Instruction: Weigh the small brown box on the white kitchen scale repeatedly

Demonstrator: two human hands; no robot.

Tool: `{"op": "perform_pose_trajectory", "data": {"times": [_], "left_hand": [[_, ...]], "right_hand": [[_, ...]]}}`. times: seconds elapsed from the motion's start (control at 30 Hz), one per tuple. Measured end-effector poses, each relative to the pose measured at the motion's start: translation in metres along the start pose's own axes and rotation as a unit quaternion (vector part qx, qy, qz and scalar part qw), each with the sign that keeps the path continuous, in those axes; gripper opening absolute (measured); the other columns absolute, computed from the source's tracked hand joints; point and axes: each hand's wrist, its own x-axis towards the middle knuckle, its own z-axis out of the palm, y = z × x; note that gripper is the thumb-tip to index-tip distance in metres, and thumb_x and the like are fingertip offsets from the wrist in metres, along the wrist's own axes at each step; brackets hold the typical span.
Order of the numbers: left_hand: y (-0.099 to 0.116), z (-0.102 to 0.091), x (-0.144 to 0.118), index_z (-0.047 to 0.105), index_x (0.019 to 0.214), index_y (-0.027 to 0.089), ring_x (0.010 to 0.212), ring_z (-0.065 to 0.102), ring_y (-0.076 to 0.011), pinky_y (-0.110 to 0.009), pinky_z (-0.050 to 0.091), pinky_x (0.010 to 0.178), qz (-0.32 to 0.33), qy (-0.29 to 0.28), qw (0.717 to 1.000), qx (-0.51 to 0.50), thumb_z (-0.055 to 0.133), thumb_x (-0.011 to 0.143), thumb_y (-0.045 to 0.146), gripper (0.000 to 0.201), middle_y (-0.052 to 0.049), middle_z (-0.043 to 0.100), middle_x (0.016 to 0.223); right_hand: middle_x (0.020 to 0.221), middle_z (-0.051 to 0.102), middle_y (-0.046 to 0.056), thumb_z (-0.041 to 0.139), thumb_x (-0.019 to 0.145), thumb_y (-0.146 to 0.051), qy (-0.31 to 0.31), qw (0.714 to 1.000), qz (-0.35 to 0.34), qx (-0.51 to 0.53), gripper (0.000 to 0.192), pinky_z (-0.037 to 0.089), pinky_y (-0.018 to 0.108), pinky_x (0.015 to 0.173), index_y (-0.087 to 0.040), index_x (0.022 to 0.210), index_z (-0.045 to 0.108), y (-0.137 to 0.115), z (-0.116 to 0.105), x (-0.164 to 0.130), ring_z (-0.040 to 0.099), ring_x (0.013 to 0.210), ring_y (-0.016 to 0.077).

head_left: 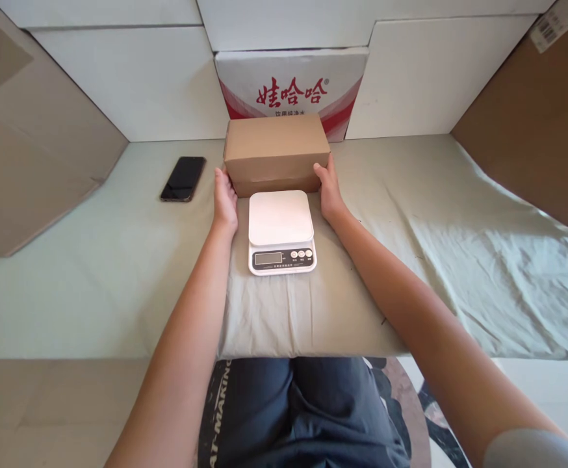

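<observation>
A closed brown cardboard box (pixel 277 146) sits behind the scale, held at its two ends. My left hand (pixel 225 200) presses against the box's left end, its fingers partly hidden behind the corner. At the right end, my right hand (pixel 330 188) grips the box with the thumb on the front face and the fingers around the side. Right in front of the box lies a white digital kitchen scale (pixel 281 221) with a bare platform. Its display (pixel 268 258) looks blank, with several round buttons to the right of it.
A black smartphone (pixel 183 178) lies left of the box on the pale green cloth (pixel 93 273). White boxes (pixel 128 84) and a red-and-white printed carton (pixel 294 84) form a wall at the back. Large brown cartons stand at the left (pixel 35 143) and right (pixel 532 123).
</observation>
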Motion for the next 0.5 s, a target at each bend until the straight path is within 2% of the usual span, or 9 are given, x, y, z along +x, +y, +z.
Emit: {"op": "perform_pose_trajectory", "data": {"times": [0.07, 0.17, 0.27, 0.5], "left_hand": [[-0.001, -0.002, 0.001, 0.055, 0.158, 0.030, 0.158, 0.048, -0.0235, -0.040, 0.034, 0.133, 0.010, 0.011, 1.000, 0.004, 0.027, 0.107, 0.069, 0.070, -0.006, 0.060, 0.162], [-0.003, -0.006, 0.003, 0.048, 0.162, 0.028, 0.166, 0.033, -0.0194, -0.037, 0.025, 0.136, 0.038, 0.055, 0.998, 0.017, 0.029, 0.110, 0.060, 0.064, -0.004, 0.044, 0.175], [-0.004, -0.012, 0.005, 0.044, 0.165, 0.024, 0.168, 0.027, -0.0171, -0.035, 0.017, 0.138, 0.033, 0.089, 0.995, 0.033, 0.024, 0.112, 0.052, 0.063, -0.004, 0.032, 0.180], [-0.004, -0.013, 0.005, 0.043, 0.165, 0.021, 0.168, 0.028, -0.0186, -0.037, 0.018, 0.138, 0.036, 0.078, 0.995, 0.054, 0.021, 0.112, 0.055, 0.067, -0.008, 0.031, 0.180]], "right_hand": [[0.170, 0.049, -0.007, 0.065, 0.084, -0.071, 0.012, 1.000, -0.001, -0.002, 0.085, 0.024, 0.048, 0.144, -0.037, 0.159, 0.045, 0.000, 0.000, 0.000, 0.030, 0.169, 0.0259], [0.174, 0.044, -0.006, 0.066, 0.082, -0.071, 0.019, 1.000, -0.004, -0.016, 0.089, 0.021, 0.046, 0.145, -0.035, 0.160, 0.043, -0.001, 0.000, -0.001, 0.024, 0.172, 0.0256], [0.177, 0.039, -0.005, 0.066, 0.082, -0.069, 0.029, 0.999, 0.004, -0.019, 0.090, 0.018, 0.044, 0.145, -0.033, 0.161, 0.042, -0.003, -0.001, -0.002, 0.018, 0.173, 0.0246], [0.178, 0.036, -0.002, 0.063, 0.081, -0.066, 0.048, 0.998, 0.036, 0.000, 0.093, 0.021, 0.044, 0.144, -0.030, 0.162, 0.037, -0.001, -0.004, -0.001, 0.018, 0.173, 0.0230]]}}
